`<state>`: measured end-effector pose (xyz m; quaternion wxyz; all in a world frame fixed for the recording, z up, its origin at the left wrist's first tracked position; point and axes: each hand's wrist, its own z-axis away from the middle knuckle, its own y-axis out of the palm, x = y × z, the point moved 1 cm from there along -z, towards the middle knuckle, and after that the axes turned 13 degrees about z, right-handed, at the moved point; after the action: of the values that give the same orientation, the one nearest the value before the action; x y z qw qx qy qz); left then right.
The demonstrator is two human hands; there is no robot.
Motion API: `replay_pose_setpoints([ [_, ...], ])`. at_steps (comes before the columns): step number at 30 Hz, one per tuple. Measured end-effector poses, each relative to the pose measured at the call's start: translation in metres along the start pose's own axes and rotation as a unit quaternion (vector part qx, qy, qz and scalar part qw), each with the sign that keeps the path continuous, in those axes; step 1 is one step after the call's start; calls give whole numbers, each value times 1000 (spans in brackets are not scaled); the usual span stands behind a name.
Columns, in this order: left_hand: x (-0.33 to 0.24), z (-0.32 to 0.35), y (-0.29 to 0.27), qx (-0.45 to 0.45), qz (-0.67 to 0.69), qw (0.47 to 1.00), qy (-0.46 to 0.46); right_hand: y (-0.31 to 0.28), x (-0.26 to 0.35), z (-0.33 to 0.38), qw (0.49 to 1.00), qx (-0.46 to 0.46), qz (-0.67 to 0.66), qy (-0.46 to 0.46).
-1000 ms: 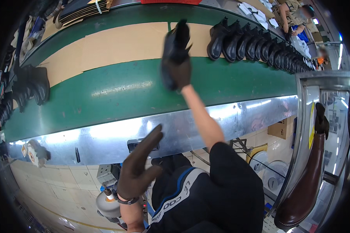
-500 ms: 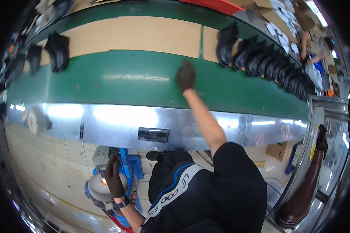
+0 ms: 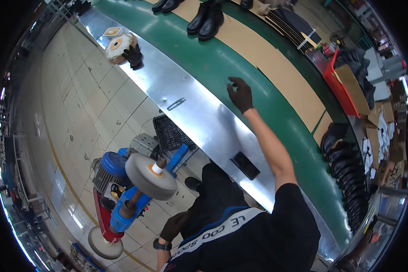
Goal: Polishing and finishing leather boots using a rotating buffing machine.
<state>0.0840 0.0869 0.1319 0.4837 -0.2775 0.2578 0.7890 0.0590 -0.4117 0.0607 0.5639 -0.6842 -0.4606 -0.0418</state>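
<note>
Resting on the shiny metal edge [image 3: 199, 119] at the far left is a fluffy wheel [image 3: 115, 44], with a black glove [image 3: 133, 57] touching it. Next, nearer, is a machine with a big grey wheel [image 3: 145, 180]. The left hand [image 3: 175, 226] is low by the body; I cannot tell if it holds anything. Two black boots [image 3: 206, 21] stand far off on cardboard [image 3: 276, 75]. The right hand [image 3: 240, 94] is over the green table, half open, with no boot in it. A boot row [image 3: 347, 174] looks set out at the right; how many are left, I cannot tell. One second ago the right hand held a boot, and the view has since turned left.
</note>
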Motion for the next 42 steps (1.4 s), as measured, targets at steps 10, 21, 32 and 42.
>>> replay_pose_setpoints([
  [10, 205, 43, -76, -420, 22, 907, -34, 99, -12, -294, 982, 108, 147, 50],
  [21, 105, 110, -75, -725, -32, 688, 0, 116, -26, -376, 939, 133, 318, 7],
  [32, -19, 77, -119, -768, -16, 576, 279, -25, 62, -217, 978, 79, 138, -137],
  [42, -141, -44, 7, -179, -27, 711, 680, -179, 225, 64, 929, 265, -237, 100],
])
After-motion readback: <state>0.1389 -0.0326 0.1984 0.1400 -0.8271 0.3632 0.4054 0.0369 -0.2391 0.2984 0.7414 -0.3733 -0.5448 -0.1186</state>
